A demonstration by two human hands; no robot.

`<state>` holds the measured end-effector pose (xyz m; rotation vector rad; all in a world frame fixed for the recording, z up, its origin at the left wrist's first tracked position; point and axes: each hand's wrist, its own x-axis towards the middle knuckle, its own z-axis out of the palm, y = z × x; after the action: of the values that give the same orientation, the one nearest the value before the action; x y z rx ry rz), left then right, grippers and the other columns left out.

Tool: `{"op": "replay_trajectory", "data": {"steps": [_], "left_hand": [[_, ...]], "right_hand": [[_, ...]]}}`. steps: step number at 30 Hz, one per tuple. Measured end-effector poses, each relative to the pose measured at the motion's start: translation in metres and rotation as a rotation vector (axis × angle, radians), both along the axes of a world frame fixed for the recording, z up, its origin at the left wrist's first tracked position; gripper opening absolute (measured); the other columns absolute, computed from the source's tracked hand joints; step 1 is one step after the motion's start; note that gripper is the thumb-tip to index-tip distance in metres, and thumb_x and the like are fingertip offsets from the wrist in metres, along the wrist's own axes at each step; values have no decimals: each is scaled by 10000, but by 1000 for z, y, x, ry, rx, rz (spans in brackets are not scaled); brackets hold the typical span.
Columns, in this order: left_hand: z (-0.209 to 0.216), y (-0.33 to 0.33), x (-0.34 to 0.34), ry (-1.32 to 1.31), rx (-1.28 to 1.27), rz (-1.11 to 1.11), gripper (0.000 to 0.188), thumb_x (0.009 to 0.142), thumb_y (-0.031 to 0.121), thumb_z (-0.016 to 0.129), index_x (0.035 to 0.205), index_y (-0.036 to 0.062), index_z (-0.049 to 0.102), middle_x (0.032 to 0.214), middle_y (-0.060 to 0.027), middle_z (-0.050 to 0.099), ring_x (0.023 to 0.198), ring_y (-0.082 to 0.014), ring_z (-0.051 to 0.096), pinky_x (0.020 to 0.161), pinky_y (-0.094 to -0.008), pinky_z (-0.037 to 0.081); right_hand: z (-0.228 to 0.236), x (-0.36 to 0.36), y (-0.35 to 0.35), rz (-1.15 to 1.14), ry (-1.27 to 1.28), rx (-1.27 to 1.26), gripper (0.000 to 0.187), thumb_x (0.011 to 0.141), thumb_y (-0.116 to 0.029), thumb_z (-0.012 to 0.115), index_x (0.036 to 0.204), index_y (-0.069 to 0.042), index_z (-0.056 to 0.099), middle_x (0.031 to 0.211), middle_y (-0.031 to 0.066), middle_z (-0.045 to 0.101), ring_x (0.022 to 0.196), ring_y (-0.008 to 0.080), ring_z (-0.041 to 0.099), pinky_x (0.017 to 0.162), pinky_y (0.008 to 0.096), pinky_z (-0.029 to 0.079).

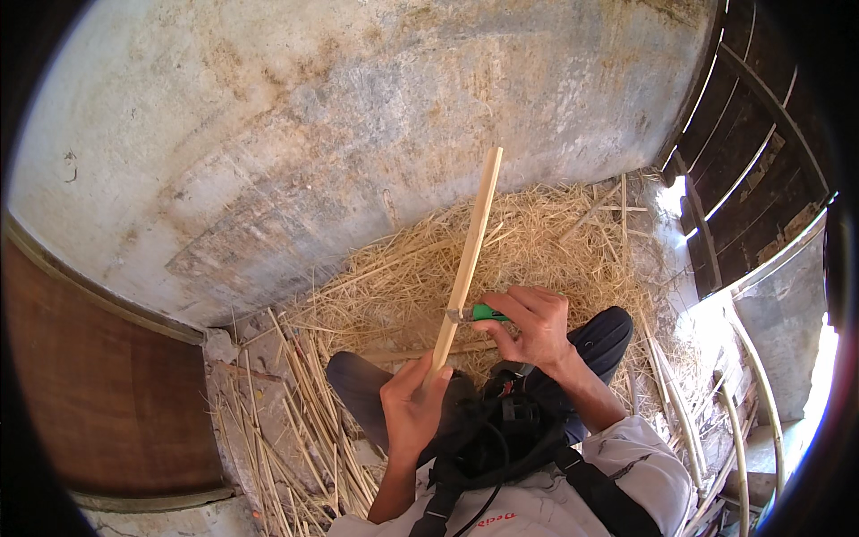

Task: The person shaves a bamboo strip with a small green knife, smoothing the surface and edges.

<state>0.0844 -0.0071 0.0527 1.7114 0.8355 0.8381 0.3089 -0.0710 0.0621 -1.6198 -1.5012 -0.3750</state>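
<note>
My left hand (414, 407) is closed around the lower end of a long, pale strip of split bamboo or wood (476, 234). The strip slants up and slightly right, away from me. In my right hand (535, 328) is a small knife with a green handle (486, 312), its fingers and thumb wrapped about the grip. The short grey blade meets the strip below its middle, a little above my left hand. My fingers hide part of the handle.
Straw and shavings (546, 233) cover the floor ahead. A bundle of thin sticks (295, 403) lies at my left, by a brown wooden panel (116, 376). A stained wall (358, 116) rises in front. Dark slatted boards (752, 134) and long poles (761, 376) are at right.
</note>
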Motion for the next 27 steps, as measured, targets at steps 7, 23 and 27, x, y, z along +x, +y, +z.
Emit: {"op": "replay_trajectory", "data": {"steps": [7,23,27], "left_hand": [[-15,-4,-13,76,42,-52,318,938,51,816,1210,-91,732,852,-133,697,754,-133,599,690,-301,505],[-24,-3,-22,61,-21,-5,340,946,1,797,1281,-35,759,856,31,585,745,-19,492,591,-211,360],[-18,-2,-13,81,32,-19,355,918,5,823,1267,-32,767,913,-9,677,776,-43,561,603,-209,399]], "right_hand": [[-4,34,8,-207,103,115,182,917,-249,812,1038,-113,806,702,53,650,581,223,642,519,352,479],[-13,70,1,143,1097,-144,361,1081,-374,618,1200,-57,746,728,-86,467,642,61,425,588,266,323],[-12,45,6,337,1107,-192,377,1089,-370,637,1236,-37,736,738,-74,538,644,47,448,592,265,364]]}}
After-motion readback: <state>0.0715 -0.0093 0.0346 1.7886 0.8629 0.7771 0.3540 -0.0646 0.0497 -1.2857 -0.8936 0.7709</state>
